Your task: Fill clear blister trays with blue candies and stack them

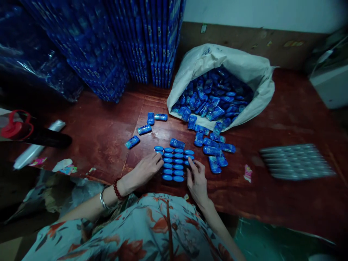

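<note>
A tight block of small blue containers point(174, 163) stands upright in rows near the table's front edge. My left hand point(145, 168) rests against the block's left side, fingers curled and touching the containers. My right hand point(197, 179) presses the block's right side with fingers bent, fingertips on the outer containers. Loose blue containers point(212, 145) lie scattered just beyond the block. A white sack point(244, 65) full of the same blue containers lies open at the back right.
Tall stacks of blue printed cards point(136, 43) lean at the back left. A grey blister tray point(296, 161) lies at the right. A black item with a red loop point(19, 128) sits at the far left, beside paper scraps point(63, 166). The wooden table point(103, 130) is reddish brown.
</note>
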Demonstrator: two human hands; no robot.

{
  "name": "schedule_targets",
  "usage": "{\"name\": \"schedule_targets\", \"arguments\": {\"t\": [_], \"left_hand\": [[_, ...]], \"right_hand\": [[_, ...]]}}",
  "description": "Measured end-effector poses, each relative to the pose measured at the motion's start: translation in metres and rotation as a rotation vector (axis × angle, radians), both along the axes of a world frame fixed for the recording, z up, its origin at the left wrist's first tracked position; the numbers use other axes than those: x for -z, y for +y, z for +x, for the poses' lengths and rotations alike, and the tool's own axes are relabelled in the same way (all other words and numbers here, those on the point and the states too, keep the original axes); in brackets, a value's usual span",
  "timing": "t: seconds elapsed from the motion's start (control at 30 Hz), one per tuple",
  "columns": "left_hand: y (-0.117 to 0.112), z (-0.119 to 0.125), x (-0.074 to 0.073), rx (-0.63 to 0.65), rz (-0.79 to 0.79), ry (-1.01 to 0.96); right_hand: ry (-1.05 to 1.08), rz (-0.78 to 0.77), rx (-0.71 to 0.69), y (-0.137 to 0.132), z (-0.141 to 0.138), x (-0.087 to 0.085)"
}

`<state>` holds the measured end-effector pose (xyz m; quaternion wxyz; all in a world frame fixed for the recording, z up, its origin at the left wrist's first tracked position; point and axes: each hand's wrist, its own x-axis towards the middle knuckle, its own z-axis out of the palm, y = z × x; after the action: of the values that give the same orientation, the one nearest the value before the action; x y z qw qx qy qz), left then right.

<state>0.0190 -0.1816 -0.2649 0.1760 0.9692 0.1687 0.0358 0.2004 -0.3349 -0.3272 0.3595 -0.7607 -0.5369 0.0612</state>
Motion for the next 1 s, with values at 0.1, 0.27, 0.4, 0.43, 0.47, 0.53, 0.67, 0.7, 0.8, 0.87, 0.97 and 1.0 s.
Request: {"name": "schedule_targets", "arguments": {"t": [0.1,0.27,0.4,0.43,0.47,0.53,0.67,0.7,0.8,0.87,0.97,1.0], "left_hand": [[0.012,-0.006,-0.001,0.082,-0.07,-0.05],[0.011,-0.017,0.02,-0.048,-0.003,-0.244],[-0.002,-0.021,0.048,-0.187,0.14,-0.409],[-0.003,-0.021,0.053,-0.228,0.157,-0.41],[-0.004,-0.02,0.056,-0.271,0.163,-0.401],[-0.002,-0.019,0.057,-0.319,0.142,-0.381],[0.017,-0.019,0.052,-0.463,0.063,-0.462],[0.024,-0.02,0.05,-0.56,0.065,-0.473],[0.05,-0.027,0.044,-0.856,0.115,-0.322],[0.066,-0.033,0.041,-0.877,0.123,-0.116],[0.083,-0.036,0.037,-0.711,0.098,0.12],[0.086,-0.036,0.036,-0.661,0.094,0.166]], "right_hand": [[-0.004,-0.02,-0.001,0.001,0.0,-0.001],[0.014,0.013,-0.011,0.001,-0.004,-0.002],[-0.004,0.076,0.038,0.002,-0.001,-0.01],[-0.013,0.096,0.067,0.005,0.004,-0.014],[-0.02,0.113,0.098,0.011,0.01,-0.019],[-0.024,0.109,0.113,0.032,0.028,-0.032],[-0.111,-0.195,-0.141,0.102,0.061,-0.056],[-0.158,-0.343,-0.236,0.12,0.065,-0.06],[-0.233,-0.679,-0.485,0.164,0.062,-0.066],[-0.229,-0.733,-0.566,0.18,0.055,-0.066],[-0.211,-0.73,-0.583,0.185,0.057,-0.063],[-0.21,-0.721,-0.56,0.182,0.063,-0.062]]}}
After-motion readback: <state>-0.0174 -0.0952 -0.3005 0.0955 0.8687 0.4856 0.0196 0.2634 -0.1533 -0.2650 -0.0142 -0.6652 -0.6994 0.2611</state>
